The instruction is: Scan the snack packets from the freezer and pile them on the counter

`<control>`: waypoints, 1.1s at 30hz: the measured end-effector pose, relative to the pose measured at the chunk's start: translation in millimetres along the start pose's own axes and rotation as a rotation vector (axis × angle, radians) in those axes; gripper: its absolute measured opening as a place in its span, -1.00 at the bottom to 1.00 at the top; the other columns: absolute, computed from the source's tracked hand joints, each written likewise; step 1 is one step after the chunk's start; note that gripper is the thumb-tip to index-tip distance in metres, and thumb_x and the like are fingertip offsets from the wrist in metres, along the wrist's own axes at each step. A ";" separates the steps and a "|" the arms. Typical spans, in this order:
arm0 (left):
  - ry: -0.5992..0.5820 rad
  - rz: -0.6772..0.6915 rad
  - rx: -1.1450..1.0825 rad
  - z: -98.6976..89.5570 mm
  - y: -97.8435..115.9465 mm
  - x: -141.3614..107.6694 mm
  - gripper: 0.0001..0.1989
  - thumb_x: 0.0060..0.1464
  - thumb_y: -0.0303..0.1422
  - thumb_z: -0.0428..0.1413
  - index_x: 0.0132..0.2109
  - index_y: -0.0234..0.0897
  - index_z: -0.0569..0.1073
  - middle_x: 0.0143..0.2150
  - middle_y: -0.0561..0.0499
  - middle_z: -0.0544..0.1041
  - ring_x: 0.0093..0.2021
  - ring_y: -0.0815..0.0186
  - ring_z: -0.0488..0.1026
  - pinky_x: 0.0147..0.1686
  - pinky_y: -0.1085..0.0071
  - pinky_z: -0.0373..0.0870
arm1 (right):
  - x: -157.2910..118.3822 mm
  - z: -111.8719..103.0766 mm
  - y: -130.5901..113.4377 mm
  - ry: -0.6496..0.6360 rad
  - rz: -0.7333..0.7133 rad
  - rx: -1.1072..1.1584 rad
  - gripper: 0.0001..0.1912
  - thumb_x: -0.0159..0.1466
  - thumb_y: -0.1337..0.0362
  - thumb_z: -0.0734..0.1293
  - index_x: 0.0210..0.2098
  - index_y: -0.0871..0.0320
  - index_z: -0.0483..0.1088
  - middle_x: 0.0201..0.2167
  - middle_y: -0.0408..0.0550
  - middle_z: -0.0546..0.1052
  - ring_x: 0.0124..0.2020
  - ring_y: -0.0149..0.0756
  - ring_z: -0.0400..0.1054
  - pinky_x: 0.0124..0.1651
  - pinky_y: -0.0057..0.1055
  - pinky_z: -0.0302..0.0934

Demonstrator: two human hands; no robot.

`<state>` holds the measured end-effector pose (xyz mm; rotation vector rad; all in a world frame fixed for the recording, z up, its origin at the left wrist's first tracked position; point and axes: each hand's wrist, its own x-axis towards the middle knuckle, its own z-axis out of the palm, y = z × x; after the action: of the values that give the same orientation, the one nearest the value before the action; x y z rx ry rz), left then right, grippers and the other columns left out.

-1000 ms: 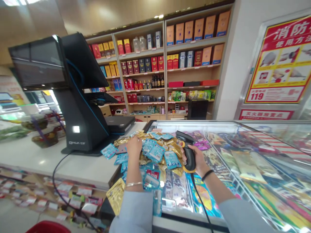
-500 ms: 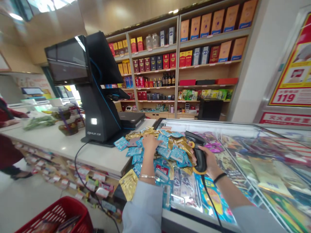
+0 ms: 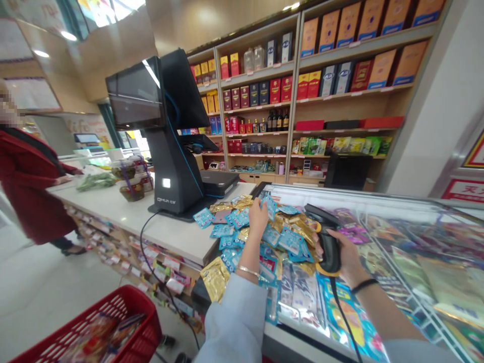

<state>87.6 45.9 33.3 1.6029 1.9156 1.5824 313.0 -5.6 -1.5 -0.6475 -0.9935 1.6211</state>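
Note:
Blue packets (image 3: 291, 240) and gold packets (image 3: 298, 224) lie heaped on the glass-topped case. Over the left part of the heap, my left hand (image 3: 258, 217) has its fingers pinched on a blue packet (image 3: 269, 205), which stands up beside the fingertips. My right hand (image 3: 348, 257) is wrapped round the handle of a black and yellow scanner (image 3: 328, 244), whose head points left above the heap's right side. A cable runs down from the handle. One gold packet (image 3: 215, 278) lies apart at the counter's corner, left of my left forearm.
A black checkout terminal (image 3: 176, 166) stands on the white counter (image 3: 181, 239), with jars (image 3: 131, 186) and green vegetables (image 3: 96, 181) further left. A person in a red coat (image 3: 34, 181) stands there. A red basket (image 3: 151, 322) with packages is at lower left. Stocked shelves (image 3: 257, 136) stand behind.
The view has turned left, bringing the person and basket further in. My left hand has risen a little from the heap, its fingers now closed on a blue packet. My right hand still holds the scanner.

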 end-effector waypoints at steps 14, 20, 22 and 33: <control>0.042 -0.388 -1.082 19.3 0.4 0.9 -0.62 0.03 -0.40 0.13 0.00 -0.17 0.24 -0.21 0.03 0.46 -0.37 0.41 0.45 -0.44 0.50 0.43 | -1.5 4.6 -6.1 0.048 -0.061 -0.087 -0.67 0.01 0.08 0.41 -0.30 0.16 0.45 -0.54 -0.07 0.50 -0.70 -0.39 0.26 -0.71 -0.48 0.15; 0.162 -0.166 -0.870 11.8 0.2 -2.5 -0.57 0.07 -0.34 0.08 0.11 -0.19 0.30 -0.07 -0.05 0.46 -0.49 0.49 0.33 -0.62 0.59 0.26 | -9.2 16.7 -13.1 0.070 -0.177 -0.273 -0.64 -0.03 0.04 0.48 -0.47 0.18 0.37 -0.64 -0.11 0.44 -0.73 -0.39 0.27 -0.71 -0.49 0.13; 0.183 -0.128 -0.806 11.7 -1.7 -1.6 -0.55 0.11 -0.28 0.04 0.16 -0.18 0.27 -0.10 -0.04 0.47 -0.55 0.52 0.26 -0.63 0.57 0.24 | -11.5 18.8 -15.9 0.058 -0.212 -0.321 -0.63 -0.01 0.01 0.47 -0.50 0.18 0.36 -0.67 -0.11 0.42 -0.74 -0.38 0.27 -0.71 -0.48 0.11; 0.284 0.003 -0.501 11.9 -3.5 4.0 -0.60 0.21 -0.22 -0.03 0.17 -0.18 0.28 -0.18 -0.04 0.50 -0.19 0.32 0.47 -0.17 0.38 0.43 | -14.5 22.3 -9.0 -0.097 -0.251 -0.414 -0.67 0.11 0.03 0.41 -0.46 0.20 0.37 -0.63 -0.10 0.44 -0.72 -0.39 0.29 -0.67 -0.47 0.15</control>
<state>92.1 56.6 27.4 1.2226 1.4488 2.1671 303.3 -25.0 16.3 -0.6903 -1.4415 1.2449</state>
